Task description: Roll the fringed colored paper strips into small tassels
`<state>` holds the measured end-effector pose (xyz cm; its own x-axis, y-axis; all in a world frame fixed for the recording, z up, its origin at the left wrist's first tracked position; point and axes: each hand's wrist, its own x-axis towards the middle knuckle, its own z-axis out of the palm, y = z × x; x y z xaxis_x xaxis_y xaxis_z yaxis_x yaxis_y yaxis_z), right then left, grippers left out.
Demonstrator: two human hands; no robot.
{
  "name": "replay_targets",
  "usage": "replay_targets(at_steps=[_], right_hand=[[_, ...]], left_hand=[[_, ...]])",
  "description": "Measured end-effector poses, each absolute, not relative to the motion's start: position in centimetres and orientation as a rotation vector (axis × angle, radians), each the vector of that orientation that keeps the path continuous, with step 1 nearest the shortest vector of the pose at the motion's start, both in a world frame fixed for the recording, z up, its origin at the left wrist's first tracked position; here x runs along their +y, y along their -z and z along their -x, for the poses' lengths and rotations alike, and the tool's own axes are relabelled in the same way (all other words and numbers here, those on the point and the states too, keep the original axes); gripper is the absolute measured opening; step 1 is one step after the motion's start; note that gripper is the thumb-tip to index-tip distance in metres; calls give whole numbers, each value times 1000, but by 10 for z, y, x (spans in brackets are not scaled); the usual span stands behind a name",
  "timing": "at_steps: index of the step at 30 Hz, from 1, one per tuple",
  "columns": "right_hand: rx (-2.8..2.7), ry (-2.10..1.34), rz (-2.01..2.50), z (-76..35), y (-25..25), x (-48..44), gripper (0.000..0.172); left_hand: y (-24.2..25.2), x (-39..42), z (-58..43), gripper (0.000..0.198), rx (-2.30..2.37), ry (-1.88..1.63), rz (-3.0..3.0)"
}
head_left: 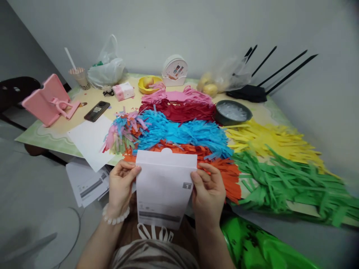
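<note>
Between my hands is a white paper envelope [165, 179] with a printed number 1 and a dark band low on its face. A crease runs below its top edge, where a small rounded tab sticks up. My left hand [122, 183] pinches its left edge between thumb and fingers; white beads circle that wrist. On the opposite edge, my right hand [209, 186] grips the paper the same way. Just beyond lie bundles of cut fringe: orange strips [227, 175], blue strips [182, 132], dark red strips [179, 111] and pink strips [182, 96].
Green strips [291, 183] and yellow strips [275, 140] spread rightward, near a dark bowl [234, 113]. At left are a multicoloured tassel [123, 130], a white sheet [91, 140], a phone [97, 111] and a pink stand [50, 101]. Printed envelopes [86, 183] sit below the table edge.
</note>
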<state>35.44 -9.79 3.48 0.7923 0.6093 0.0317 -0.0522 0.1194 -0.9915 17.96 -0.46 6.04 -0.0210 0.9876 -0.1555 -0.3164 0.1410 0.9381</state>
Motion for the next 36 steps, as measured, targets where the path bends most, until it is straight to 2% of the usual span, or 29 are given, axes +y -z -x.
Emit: replay_targets(at_steps=[2, 8, 15, 18, 21, 25, 31, 36], right_hand=[[-515, -552, 1397, -357, -32, -100, 35], [-560, -555, 1424, -367, -25, -103, 27], [-1119, -697, 1354, -403, -47, -91, 18], [-1419, -720, 1322, -416, -54, -89, 21], [-1577, -714, 1265, -420, -60, -89, 32], [-1602, -755, 1369, -412, -64, -88, 24], [-1692, -609, 1446, -391, -76, -91, 24], [-1767, -552, 1373, -381, -88, -99, 26]], left_hand=[[-61, -4, -179, 32, 1059, -1276, -851], [-57, -3, -174, 28, 1071, -1190, -972], [-69, 16, -161, 15, 964, -988, -1372], [-77, 26, -154, 16, 805, -818, -1605], [-80, 34, -146, 29, 660, -665, -1855], [-90, 38, -139, 38, 587, -512, -2092], [-130, 17, -167, 26, 705, -511, -2499], [-139, 11, -197, 19, 662, -141, -2669]])
